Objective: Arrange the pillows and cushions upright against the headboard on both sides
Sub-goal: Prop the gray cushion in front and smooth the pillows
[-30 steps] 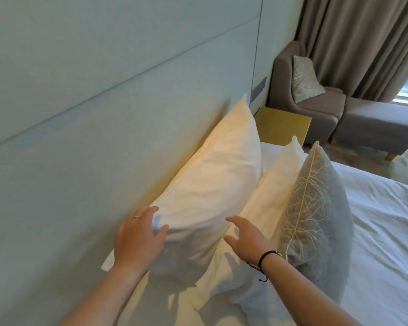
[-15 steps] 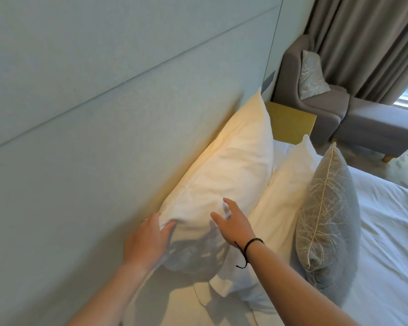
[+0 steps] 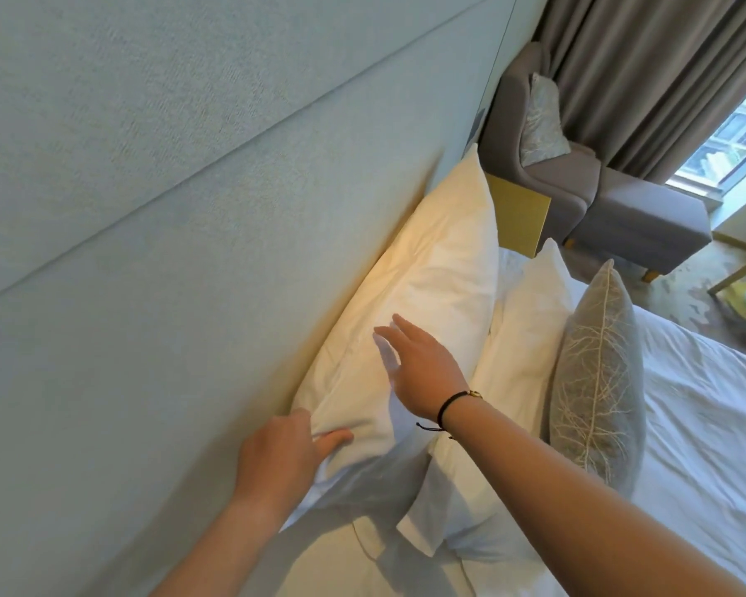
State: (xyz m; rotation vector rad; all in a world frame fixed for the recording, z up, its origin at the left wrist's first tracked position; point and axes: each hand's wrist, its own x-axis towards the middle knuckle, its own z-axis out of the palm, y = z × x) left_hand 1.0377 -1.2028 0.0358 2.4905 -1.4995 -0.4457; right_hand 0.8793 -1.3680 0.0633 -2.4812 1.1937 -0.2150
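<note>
Right hand slid up back pillow, fingers spread, left hand pinching its corner

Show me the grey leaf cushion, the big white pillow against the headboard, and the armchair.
grey leaf cushion [image 3: 597, 381], head view, middle of its patterned face.
big white pillow [image 3: 436, 277], head view, upper front face.
armchair [image 3: 578, 165], head view, seat.

White-sheeted bed carries two white pillows and, seemingly upright, a grey cushion.
</note>
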